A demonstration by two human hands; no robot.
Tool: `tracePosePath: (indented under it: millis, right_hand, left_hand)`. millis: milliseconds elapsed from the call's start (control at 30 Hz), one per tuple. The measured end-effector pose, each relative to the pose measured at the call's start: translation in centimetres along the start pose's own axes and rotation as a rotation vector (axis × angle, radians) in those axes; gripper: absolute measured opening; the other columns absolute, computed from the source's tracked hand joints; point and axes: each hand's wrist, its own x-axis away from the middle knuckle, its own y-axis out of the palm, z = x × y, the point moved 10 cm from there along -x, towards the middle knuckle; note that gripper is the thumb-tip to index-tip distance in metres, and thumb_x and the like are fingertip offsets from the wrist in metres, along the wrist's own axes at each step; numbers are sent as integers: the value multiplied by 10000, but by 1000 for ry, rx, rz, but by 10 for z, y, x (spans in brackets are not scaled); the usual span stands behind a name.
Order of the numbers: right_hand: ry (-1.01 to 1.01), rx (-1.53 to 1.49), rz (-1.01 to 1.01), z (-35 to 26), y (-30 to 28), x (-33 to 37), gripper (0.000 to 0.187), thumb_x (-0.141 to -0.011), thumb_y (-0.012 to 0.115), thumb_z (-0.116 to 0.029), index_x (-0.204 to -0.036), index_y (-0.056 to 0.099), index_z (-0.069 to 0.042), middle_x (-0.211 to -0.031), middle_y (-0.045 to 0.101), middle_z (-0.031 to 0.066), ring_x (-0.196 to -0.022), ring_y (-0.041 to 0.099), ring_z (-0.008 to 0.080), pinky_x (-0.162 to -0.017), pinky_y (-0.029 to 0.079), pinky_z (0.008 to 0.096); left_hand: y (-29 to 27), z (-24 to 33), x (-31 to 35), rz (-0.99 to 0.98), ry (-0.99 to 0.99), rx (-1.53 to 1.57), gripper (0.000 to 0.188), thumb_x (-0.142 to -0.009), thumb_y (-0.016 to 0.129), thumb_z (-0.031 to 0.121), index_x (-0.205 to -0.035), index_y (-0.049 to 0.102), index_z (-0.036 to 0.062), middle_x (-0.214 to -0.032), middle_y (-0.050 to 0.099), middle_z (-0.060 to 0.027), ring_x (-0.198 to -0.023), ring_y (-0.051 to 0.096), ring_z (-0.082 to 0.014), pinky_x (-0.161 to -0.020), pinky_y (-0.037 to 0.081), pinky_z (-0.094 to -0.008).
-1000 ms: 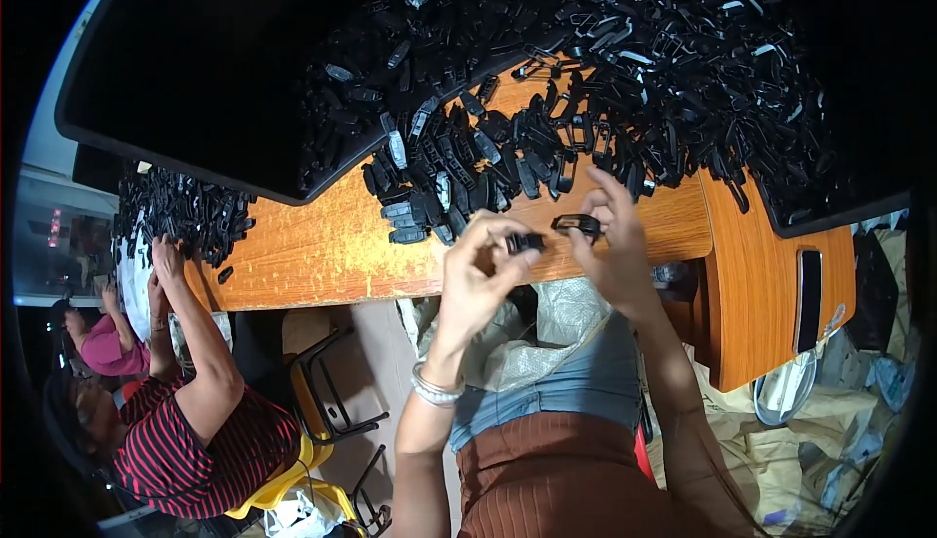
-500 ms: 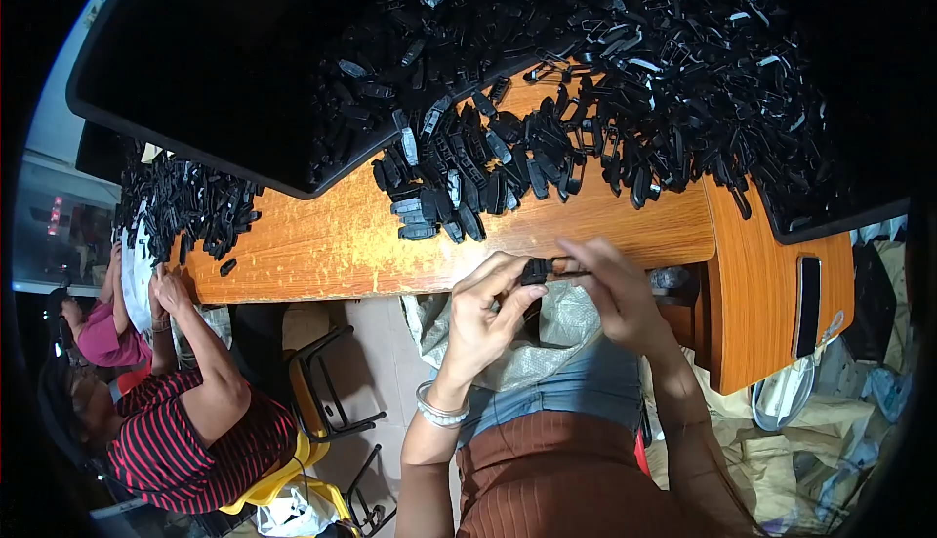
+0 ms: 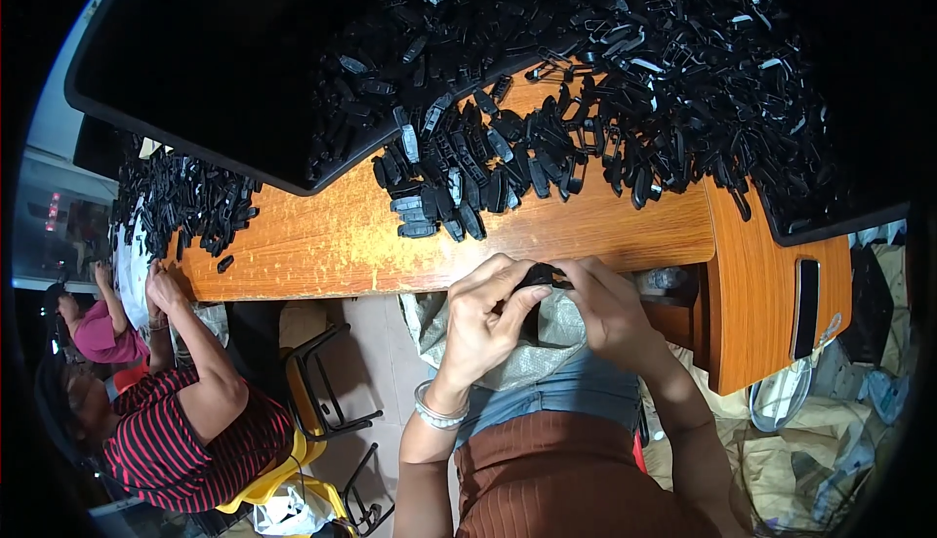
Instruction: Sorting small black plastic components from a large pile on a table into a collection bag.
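Note:
At the table's near edge, my left hand (image 3: 480,321) pinches a small black plastic piece (image 3: 540,274) between thumb and fingers. Against its right end press the closed fingers of my right hand (image 3: 607,306). Fingers cover most of the piece, so its exact kind is hidden. Just beyond my hands lies a heap of black elongated plastic pieces (image 3: 468,172), some solid and some like open frames. Under my hands, an open pale woven sack (image 3: 561,328) hangs over my lap.
Dark trays (image 3: 185,135) overhang the wooden table (image 3: 332,236), with more black pieces (image 3: 683,99) spilling out at right. An open shelf and a phone-like dark panel (image 3: 807,309) are at right. Two people work at left, one in a striped shirt (image 3: 195,440) on a yellow chair.
My right hand, blurred and a little apart before, has moved left and closed against the black piece. My left hand keeps its hold almost in place.

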Motion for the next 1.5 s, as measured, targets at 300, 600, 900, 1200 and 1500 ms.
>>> tracePosePath:
  millis: [300,600,900,1200,1500]
  right_hand:
    - [295,-379,244,21,-5,10,306,-778,563,42,-1081,605,35,-921,533,44,-895,498,133,-758,418,265]
    - [231,-647,-130,49,25,12,235,-760,582,57,-976,649,-7,-860,597,87,-725,570,156,-652,461,289]
    - [237,1022,502,130,-115,-91,326,-925,475,-251,-1209,576,-125,-1275,505,84,-1216,386,291,-972,276,451]
    - [157,718,257,103,-43,-83,304,-899,509,-201,-1178,593,-114,-1261,498,83,-1183,387,304,-968,287,456]
    - [-26,579,327,48,-49,-62,216,-836,580,-102,-1036,642,-52,-1087,576,76,-1072,489,258,-938,317,386]
  left_hand:
    - [14,-42,20,129,-349,544,257,-812,654,35,-1059,634,-29,-832,639,-72,-710,579,-80,-612,464,-201]
    - [28,-80,35,-193,-533,754,247,-819,651,96,-1001,635,-70,-793,647,-102,-623,605,-151,-567,493,-223]
    - [29,-11,-62,16,314,-656,270,-736,565,-48,-1003,603,-47,-1065,565,-183,-1012,519,-314,-892,425,-411]
    - [53,-19,-50,-73,388,-890,324,-738,529,21,-1047,533,-75,-1030,520,-172,-1025,475,-312,-965,331,-448]
    - [48,-22,-15,-75,502,-844,320,-729,521,39,-1020,551,-92,-1067,522,-191,-1003,488,-301,-920,360,-441]
